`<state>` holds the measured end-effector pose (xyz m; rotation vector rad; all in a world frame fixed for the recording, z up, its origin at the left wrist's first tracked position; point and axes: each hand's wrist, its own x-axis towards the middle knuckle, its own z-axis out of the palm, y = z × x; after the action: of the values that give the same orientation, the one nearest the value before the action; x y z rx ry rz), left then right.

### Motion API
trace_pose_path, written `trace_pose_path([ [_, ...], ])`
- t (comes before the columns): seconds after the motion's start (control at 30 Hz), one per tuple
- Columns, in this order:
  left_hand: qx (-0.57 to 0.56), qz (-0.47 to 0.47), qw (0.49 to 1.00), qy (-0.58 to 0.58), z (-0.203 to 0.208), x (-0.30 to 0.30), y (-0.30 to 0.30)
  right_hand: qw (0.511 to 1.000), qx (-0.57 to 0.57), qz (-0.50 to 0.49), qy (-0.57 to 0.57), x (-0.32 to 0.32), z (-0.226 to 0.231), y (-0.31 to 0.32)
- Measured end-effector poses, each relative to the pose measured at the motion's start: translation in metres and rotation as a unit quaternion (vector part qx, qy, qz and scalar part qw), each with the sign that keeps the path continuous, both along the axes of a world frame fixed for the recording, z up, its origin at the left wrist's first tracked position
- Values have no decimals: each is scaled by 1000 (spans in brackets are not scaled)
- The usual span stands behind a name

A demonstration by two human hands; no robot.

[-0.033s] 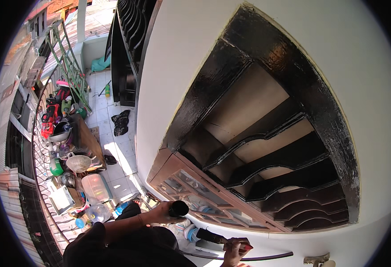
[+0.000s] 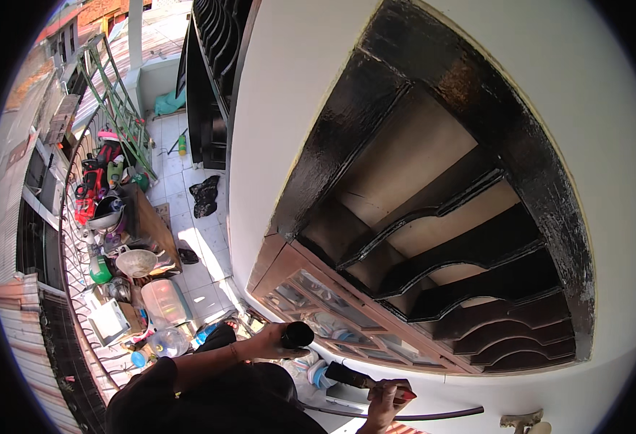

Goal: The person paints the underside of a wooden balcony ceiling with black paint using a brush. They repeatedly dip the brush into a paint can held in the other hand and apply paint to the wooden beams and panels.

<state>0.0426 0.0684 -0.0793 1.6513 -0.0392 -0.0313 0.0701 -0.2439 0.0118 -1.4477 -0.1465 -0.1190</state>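
My left hand point(image 2: 266, 343) is closed around a small dark cup-like container point(image 2: 298, 335), held at the lower middle; what is inside it cannot be made out. Lower and to the right, my right hand point(image 2: 388, 403) grips a paintbrush point(image 2: 348, 375) with dark bristles and a red handle end. The bristles point left, toward the container but apart from it. Above both hands is a wooden wall frame point(image 2: 325, 155) in glossy black, with wavy-edged slats point(image 2: 470, 253) across its opening. Its upper slats are black; the lower ones look brown. Neither hand touches the frame.
Below the frame sits a brown glazed window point(image 2: 361, 325). A dark curved rail point(image 2: 434, 415) runs beside my right hand. On the left, a balcony holds a plastic bin point(image 2: 164, 302), a colander point(image 2: 136, 263), a black bag point(image 2: 204, 196) and a green metal frame point(image 2: 119, 108).
The whole view has shifted a little, so the scene sits slightly farther right. Both hands keep their hold on the container and the paintbrush.
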Motion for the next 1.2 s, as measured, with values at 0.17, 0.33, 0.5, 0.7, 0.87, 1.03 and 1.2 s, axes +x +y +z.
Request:
trace_pose_path([
  [0.17, -11, -30, 999, 40, 21, 2, -4, 1000, 20, -12, -3, 10, 8, 48],
  [0.33, 51, -60, 994, -76, 46, 15, -38, 999, 6, 26, -44, -7, 24, 36],
  [0.5, 118, -71, 984, -117, 50, 38, -64, 999, -24, -25, 0, -29, 32, 16],
  [0.7, 138, -156, 963, -170, 60, 48, -98, 974, -200, -85, -64, -55, 31, -21],
  [0.87, 171, -224, 933, -224, 66, 50, -127, 958, -246, -126, -82, -67, 65, -24],
  [1.03, 126, -245, 927, -254, 70, 48, -148, 929, -337, -97, -118, -66, 63, -26],
  [1.2, 120, -273, 922, -246, 76, 53, -153, 910, -355, -117, -179, -55, 70, -23],
])
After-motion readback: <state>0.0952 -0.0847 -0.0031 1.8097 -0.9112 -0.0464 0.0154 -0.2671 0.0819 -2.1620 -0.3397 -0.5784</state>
